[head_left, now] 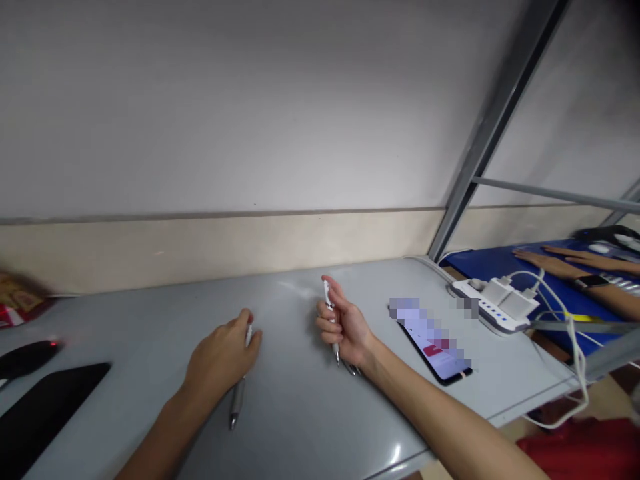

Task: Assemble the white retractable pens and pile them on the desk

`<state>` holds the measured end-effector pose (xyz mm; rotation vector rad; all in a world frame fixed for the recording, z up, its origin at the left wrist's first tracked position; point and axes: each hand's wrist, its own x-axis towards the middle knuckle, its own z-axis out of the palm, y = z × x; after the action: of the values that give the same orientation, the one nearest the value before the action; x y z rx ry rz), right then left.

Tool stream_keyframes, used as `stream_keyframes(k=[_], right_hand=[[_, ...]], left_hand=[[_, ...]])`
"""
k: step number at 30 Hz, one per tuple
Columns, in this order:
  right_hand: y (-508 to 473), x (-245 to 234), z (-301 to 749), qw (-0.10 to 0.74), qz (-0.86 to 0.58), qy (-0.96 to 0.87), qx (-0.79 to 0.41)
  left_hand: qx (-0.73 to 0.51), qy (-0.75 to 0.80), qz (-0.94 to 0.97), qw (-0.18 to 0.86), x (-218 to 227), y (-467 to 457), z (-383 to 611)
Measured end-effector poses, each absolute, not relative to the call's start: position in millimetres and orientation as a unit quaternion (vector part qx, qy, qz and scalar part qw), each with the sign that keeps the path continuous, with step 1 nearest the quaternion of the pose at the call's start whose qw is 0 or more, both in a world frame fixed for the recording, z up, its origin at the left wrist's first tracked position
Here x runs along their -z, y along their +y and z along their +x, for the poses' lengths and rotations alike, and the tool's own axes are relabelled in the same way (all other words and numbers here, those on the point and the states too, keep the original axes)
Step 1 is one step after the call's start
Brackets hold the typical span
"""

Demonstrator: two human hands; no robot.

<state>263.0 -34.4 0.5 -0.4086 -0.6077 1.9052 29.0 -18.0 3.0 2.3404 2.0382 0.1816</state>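
Observation:
My right hand (353,330) is raised over the grey desk, its fingers wrapped round a white pen (327,292). That pen stands nearly upright, thumb by its top end and silver tip pointing down. Under the same wrist, small metal parts (353,369) show on the desk; most of that thing is hidden. My left hand (223,350) is closed, palm down, with another pen (237,402) between thumb and fingers. Its white end shows at the fingertips, and its grey part with a metal tip slants out below the hand.
On the right lie a phone (433,343) with its screen lit and a white power strip (493,307) with plugs and cables. A black pad (50,413), dark mouse (30,357) and red packet (20,300) are left. Another person's hands (555,263) rest on a blue surface beyond the metal frame.

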Motion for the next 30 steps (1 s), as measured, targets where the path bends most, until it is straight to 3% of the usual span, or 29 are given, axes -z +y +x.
stream_keyframes(k=[18, 30], right_hand=[[-35.4, -6.2, 262.7, 0.514, -0.192, -0.295, -0.782], [-34.4, -6.4, 263.4, 0.523, -0.193, -0.307, -0.771]], left_hand=[[-0.061, 0.659, 0.749, 0.026, -7.5, -19.1, 30.2], [-0.178, 0.644, 0.737, 0.101, -7.9, -15.4, 27.0]])
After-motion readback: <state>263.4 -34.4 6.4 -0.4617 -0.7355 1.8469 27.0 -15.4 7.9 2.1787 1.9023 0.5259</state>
